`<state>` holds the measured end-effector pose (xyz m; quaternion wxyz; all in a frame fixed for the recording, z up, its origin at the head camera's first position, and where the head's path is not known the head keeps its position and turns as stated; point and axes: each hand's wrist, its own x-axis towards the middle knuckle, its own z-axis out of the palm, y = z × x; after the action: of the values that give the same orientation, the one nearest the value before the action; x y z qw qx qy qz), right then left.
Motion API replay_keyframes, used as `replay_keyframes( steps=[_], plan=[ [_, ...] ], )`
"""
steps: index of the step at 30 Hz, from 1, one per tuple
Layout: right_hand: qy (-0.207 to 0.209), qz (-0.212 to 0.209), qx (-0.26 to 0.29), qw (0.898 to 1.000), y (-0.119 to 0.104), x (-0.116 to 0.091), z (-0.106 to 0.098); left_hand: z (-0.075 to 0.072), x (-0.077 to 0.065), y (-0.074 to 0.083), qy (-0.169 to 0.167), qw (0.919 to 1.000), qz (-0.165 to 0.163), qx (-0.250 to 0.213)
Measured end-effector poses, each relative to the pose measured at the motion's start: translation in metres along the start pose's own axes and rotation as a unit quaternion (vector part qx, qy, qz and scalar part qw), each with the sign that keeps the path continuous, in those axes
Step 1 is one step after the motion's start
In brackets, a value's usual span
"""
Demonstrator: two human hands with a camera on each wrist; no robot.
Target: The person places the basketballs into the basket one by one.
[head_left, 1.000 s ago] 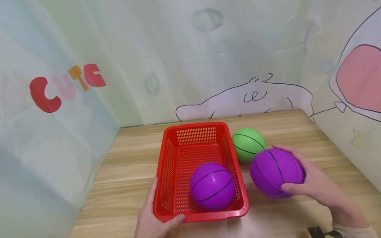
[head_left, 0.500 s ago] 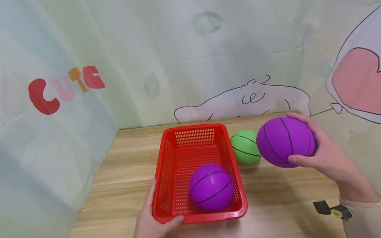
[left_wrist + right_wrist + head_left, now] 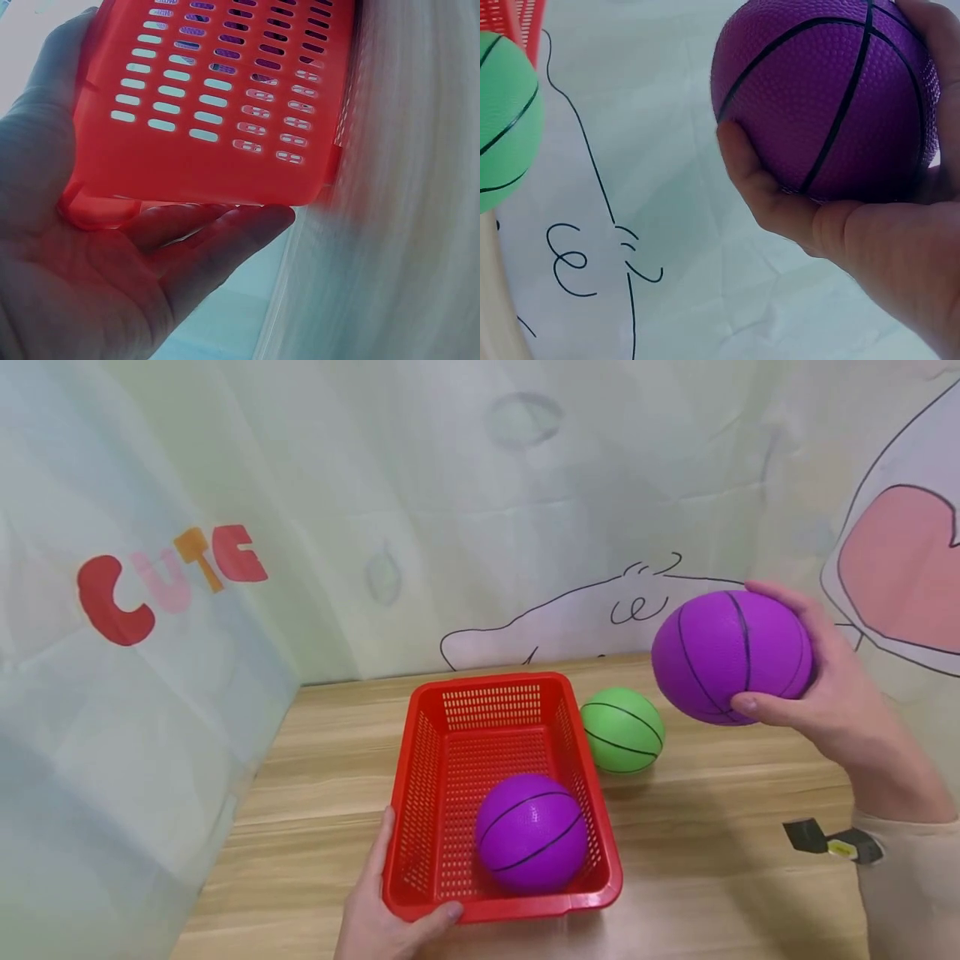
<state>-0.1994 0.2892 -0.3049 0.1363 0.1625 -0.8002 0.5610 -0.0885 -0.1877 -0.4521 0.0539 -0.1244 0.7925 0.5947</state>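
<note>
My right hand (image 3: pixel 840 693) grips a purple ball (image 3: pixel 731 658) with black basketball lines, held up above the table at the right. In the right wrist view the thumb and fingers curl round this purple ball (image 3: pixel 825 105). My left hand (image 3: pixel 390 893) holds the near left corner of a red plastic basket (image 3: pixel 517 908), thumb over the rim. The left wrist view shows its fingers (image 3: pixel 225 255) against the perforated basket wall (image 3: pixel 217 165). Inside the basket, toward the near right corner, lies a second purple ball (image 3: pixel 532 833). A green ball (image 3: pixel 622 730) sits on the table close against the basket's right side.
The wood-grain table (image 3: pixel 315 768) ends at a printed cloth backdrop (image 3: pixel 360 527) at the back and on both sides. A dark strap with a yellow-green piece (image 3: pixel 842 847) shows by the right sleeve (image 3: pixel 907 877).
My right hand has lifted the purple ball up and slightly to the right, away from the green ball. The left hand stays on the basket, which has hardly moved.
</note>
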Motion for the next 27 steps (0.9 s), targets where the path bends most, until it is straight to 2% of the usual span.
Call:
replay_keyframes(
  steps=[6, 12, 20, 27],
  plan=[
    [-0.015, 0.014, -0.015, 1.0, -0.006, 0.015, 0.008, 0.0, -0.001, -0.001, 0.004, 0.9999, 0.01, 0.011],
    [-0.033, 0.023, -0.003, 0.999, -0.01, 0.03, 0.03, 0.001, -0.001, -0.001, 0.005, 0.9998, 0.014, 0.009],
    [-0.054, 0.006, 0.048, 0.997, -0.016, 0.052, 0.067, 0.003, -0.001, 0.001, 0.015, 0.9998, -0.004, 0.008],
    [-0.064, -0.021, 0.058, 0.996, -0.021, 0.072, 0.096, 0.002, -0.001, -0.001, 0.01, 0.9999, -0.002, 0.007]
  ],
)
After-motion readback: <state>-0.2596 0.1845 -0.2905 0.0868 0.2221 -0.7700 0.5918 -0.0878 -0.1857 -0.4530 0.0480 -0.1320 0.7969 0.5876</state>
